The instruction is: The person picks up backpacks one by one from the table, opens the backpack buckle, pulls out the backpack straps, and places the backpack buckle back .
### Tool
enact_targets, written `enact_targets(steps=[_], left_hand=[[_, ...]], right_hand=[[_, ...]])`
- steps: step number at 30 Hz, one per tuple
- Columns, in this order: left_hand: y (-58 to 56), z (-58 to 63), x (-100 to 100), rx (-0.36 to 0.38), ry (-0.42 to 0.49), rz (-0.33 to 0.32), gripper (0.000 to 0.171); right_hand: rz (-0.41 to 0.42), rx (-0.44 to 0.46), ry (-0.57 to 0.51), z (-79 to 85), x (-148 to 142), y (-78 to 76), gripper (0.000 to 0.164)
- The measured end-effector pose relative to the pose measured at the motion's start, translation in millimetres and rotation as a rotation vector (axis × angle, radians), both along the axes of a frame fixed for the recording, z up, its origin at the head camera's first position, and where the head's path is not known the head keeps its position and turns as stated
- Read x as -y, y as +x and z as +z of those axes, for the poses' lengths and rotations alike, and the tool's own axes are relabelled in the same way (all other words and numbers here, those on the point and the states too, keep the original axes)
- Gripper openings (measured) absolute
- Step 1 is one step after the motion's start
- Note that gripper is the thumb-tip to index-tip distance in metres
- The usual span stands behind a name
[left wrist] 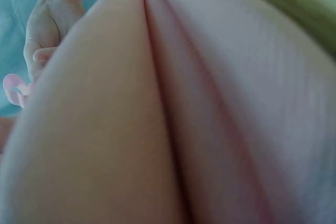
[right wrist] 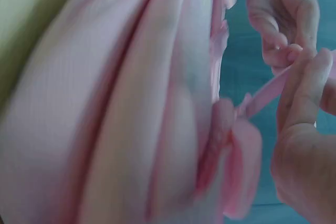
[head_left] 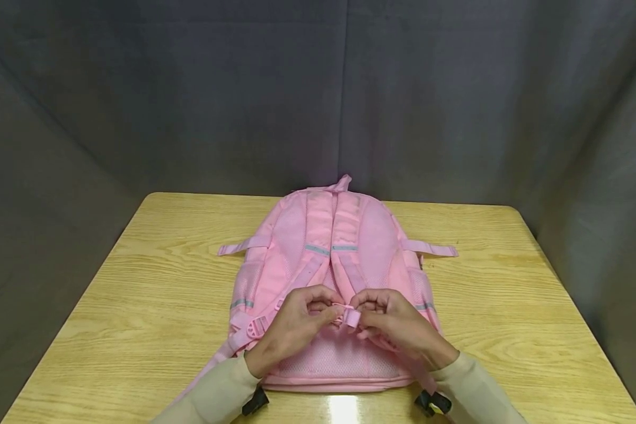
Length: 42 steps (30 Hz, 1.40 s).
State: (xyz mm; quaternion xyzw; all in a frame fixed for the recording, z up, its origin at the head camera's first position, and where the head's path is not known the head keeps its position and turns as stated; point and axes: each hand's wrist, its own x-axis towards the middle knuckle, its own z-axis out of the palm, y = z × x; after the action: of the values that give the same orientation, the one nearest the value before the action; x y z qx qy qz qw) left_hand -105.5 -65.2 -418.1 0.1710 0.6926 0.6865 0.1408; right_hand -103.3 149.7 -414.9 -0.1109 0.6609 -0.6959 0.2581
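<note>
A pink backpack (head_left: 344, 359) lies on the table with its shoulder straps facing up. Over its lower half, my left hand (head_left: 299, 321) and right hand (head_left: 400, 324) meet. Between their fingertips is a pink strap end (head_left: 352, 318), folded into a small loop. Fingers and thumb of the left hand pinch a small pink plastic piece beside this loop, mostly covered, so its kind cannot be told. My right hand grips the strap from the other side. In the right wrist view, pink webbing (right wrist: 268, 92) runs taut up to the fingers.
Another pink buckle (head_left: 257, 327) sits on the left shoulder strap, whose webbing runs toward the front edge. Side straps (head_left: 431, 248) stick out on both sides. Beneath everything is a wooden table (head_left: 509, 306), with a dark grey curtain (head_left: 244, 100) behind.
</note>
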Motion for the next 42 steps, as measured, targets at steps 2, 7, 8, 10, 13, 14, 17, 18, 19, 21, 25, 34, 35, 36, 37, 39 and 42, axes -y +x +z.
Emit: enact_targets(steps=[2,7,8,10,13,14,17,18,19,21,25,34,35,36,37,39,42], left_hand=[[0.1,-1.1,0.2,0.006,0.004,0.001,0.014],[0.8,-1.5,-0.3,0.000,0.007,-0.006,0.013],[1.1,-1.3,-0.5,-0.004,0.005,-0.006,0.013],[1.6,-0.7,-1.0,-0.014,0.000,-0.007,0.012],[2.1,-0.4,-1.5,-0.033,-0.018,0.001,0.011],[2.1,-0.3,-1.8,-0.041,-0.025,0.005,0.011],[1.7,-0.1,-2.8,-0.057,-0.035,0.008,0.010],[1.6,-0.1,-3.1,-0.062,-0.039,0.007,0.010],[1.4,-0.2,-3.4,-0.065,-0.040,0.006,0.009],[1.3,-0.7,-3.9,-0.067,-0.045,0.006,0.009],[1.7,-2.4,-3.9,-0.059,-0.054,0.008,0.009],[2.0,-1.6,-2.1,-0.046,-0.027,0.009,0.010],[2.0,-1.4,-2.0,-0.047,-0.025,0.010,0.011],[2.1,-1.1,-2.0,-0.047,-0.022,0.010,0.011],[2.1,-0.9,-2.0,-0.051,-0.022,0.012,0.011],[2.0,-0.7,-2.0,-0.055,-0.018,0.016,0.011],[1.6,-0.8,-2.1,-0.068,-0.021,0.024,0.012]], right_hand=[[0.003,-0.038,0.047,1.2,-1.1,-0.4,0.018],[0.002,-0.117,0.099,2.9,-3.9,-1.0,0.014],[0.002,-0.126,0.107,3.0,-4.5,-0.9,0.014],[0.004,-0.142,0.115,3.1,-5.0,-0.8,0.013],[0.010,-0.143,0.106,3.1,-5.1,-0.6,0.013],[0.010,-0.141,0.099,3.1,-5.1,-0.5,0.013],[0.010,-0.141,0.082,3.6,-5.4,-0.2,0.014],[0.010,-0.145,0.082,3.7,-5.6,-0.1,0.014],[0.010,-0.148,0.081,4.1,-5.8,0.0,0.013],[0.007,-0.157,0.095,4.6,-6.1,0.0,0.013],[-0.003,-0.172,0.135,5.6,-6.8,-0.8,0.015],[-0.018,-0.167,0.135,7.7,-9.6,-0.9,0.021],[-0.018,-0.171,0.132,8.0,-9.3,-0.9,0.021],[-0.017,-0.175,0.127,8.1,-9.1,-1.0,0.020],[-0.016,-0.184,0.123,8.0,-8.9,-1.1,0.020],[-0.018,-0.202,0.118,7.8,-8.3,-1.3,0.019],[-0.037,-0.219,0.120,6.7,-7.3,-1.4,0.018]])
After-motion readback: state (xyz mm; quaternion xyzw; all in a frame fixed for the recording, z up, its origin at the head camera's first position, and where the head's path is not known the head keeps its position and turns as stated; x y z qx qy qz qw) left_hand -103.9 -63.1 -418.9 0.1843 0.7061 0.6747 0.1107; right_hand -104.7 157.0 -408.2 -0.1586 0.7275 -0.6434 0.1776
